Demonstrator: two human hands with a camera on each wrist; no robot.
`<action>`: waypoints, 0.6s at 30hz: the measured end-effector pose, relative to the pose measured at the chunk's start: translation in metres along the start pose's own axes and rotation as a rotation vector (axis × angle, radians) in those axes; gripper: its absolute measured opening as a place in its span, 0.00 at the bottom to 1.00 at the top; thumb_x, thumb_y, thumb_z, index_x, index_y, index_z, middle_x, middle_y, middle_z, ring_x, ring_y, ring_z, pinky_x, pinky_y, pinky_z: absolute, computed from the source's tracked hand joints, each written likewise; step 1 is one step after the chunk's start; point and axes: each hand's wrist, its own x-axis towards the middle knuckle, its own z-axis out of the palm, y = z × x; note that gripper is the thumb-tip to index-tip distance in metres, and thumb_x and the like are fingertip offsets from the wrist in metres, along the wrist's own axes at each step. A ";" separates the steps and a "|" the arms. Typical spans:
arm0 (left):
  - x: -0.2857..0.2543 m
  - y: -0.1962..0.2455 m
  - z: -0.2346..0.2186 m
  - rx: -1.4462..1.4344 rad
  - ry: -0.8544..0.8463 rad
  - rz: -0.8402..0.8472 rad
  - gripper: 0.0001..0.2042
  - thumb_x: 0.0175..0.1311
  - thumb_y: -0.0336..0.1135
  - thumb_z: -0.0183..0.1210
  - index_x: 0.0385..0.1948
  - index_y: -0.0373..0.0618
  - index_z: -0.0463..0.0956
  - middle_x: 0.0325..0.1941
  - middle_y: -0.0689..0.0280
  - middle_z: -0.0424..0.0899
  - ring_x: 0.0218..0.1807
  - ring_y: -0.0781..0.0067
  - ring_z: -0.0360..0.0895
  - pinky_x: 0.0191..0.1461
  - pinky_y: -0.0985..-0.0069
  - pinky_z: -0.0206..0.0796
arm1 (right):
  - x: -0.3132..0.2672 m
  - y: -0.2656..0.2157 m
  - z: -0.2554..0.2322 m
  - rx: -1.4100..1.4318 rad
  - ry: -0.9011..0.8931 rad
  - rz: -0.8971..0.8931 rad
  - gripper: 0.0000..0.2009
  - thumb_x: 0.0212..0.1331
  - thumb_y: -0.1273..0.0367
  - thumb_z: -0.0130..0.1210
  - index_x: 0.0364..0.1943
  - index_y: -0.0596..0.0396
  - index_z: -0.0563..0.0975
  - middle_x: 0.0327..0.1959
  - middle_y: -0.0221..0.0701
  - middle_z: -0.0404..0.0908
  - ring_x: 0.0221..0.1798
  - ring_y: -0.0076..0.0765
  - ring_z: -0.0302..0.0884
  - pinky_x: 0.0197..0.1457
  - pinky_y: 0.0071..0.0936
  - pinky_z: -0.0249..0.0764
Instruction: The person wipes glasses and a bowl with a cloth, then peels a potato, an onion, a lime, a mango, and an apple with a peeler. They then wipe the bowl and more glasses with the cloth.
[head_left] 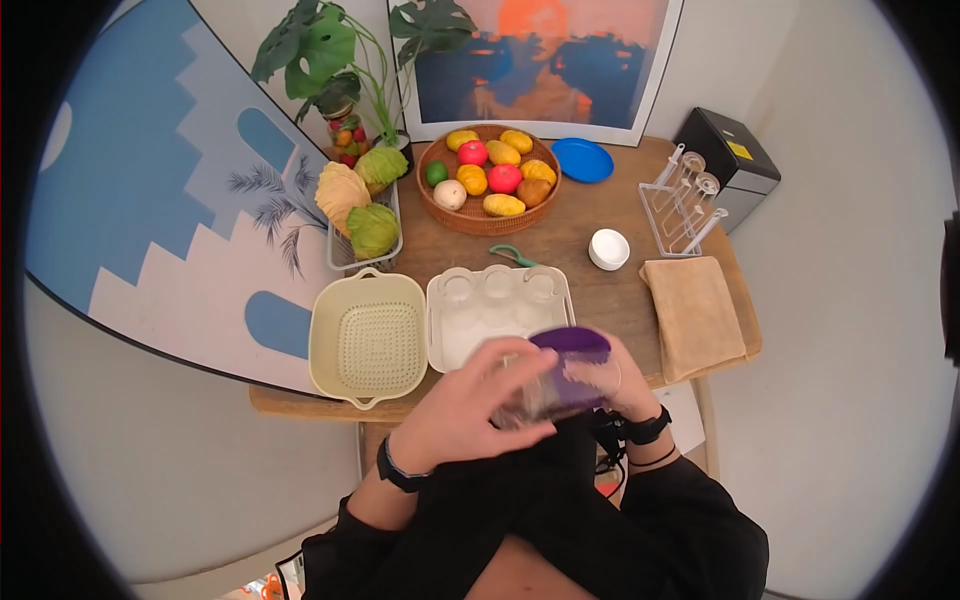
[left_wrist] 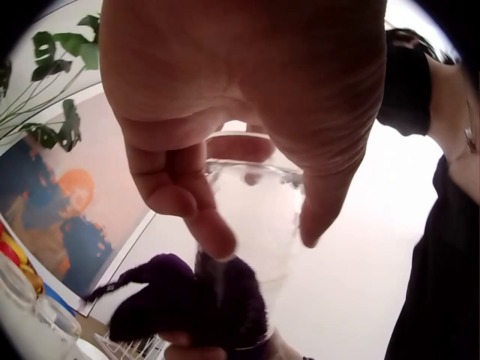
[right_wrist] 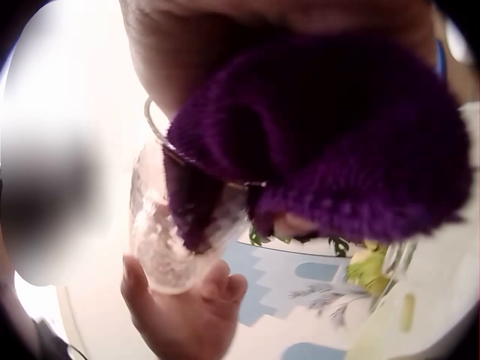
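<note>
In the head view my left hand (head_left: 465, 400) grips a clear drinking glass (head_left: 522, 402) in front of my body. The left wrist view shows its fingers and thumb around the bottom end of the glass (left_wrist: 262, 214). My right hand (head_left: 628, 385) holds a purple cloth (head_left: 575, 343) at the mouth of the glass. Part of the cloth (right_wrist: 352, 150) is tucked inside the rim, and the rest bunches over my right fingers. Just beyond my hands sits a white tray (head_left: 437, 350) with several clear glasses along its far side.
To the left stands a pale yellow strainer basket (head_left: 318, 345). Farther back are a wicker basket (head_left: 440, 215) of produce, a green peeler (head_left: 512, 255) and a blue plate (head_left: 582, 160). A white bowl (head_left: 608, 250), a glass rack (head_left: 660, 225) and a folded tan cloth (head_left: 695, 315) lie rightward.
</note>
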 end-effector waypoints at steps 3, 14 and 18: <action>0.001 0.006 0.008 -0.059 -0.065 0.236 0.39 0.42 0.42 0.81 0.60 0.45 0.73 0.56 0.56 0.78 0.50 0.59 0.82 0.46 0.72 0.79 | -0.004 0.016 0.001 0.491 -0.275 0.313 0.23 0.55 0.68 0.68 0.55 0.61 0.78 0.48 0.32 0.84 0.48 0.25 0.79 0.55 0.27 0.76; -0.001 -0.026 0.012 -0.735 0.024 -0.622 0.29 0.58 0.37 0.73 0.59 0.43 0.68 0.51 0.60 0.80 0.48 0.72 0.80 0.52 0.72 0.76 | -0.016 0.030 0.019 -0.657 0.413 -0.724 0.23 0.49 0.72 0.74 0.49 0.61 0.77 0.44 0.34 0.86 0.47 0.28 0.83 0.53 0.29 0.77; -0.004 -0.017 0.009 -0.462 -0.032 -0.326 0.39 0.50 0.29 0.77 0.65 0.43 0.64 0.62 0.56 0.76 0.56 0.69 0.78 0.62 0.70 0.72 | -0.009 0.017 0.013 0.001 0.261 -0.145 0.23 0.56 0.70 0.69 0.54 0.61 0.76 0.48 0.33 0.84 0.51 0.31 0.82 0.58 0.30 0.77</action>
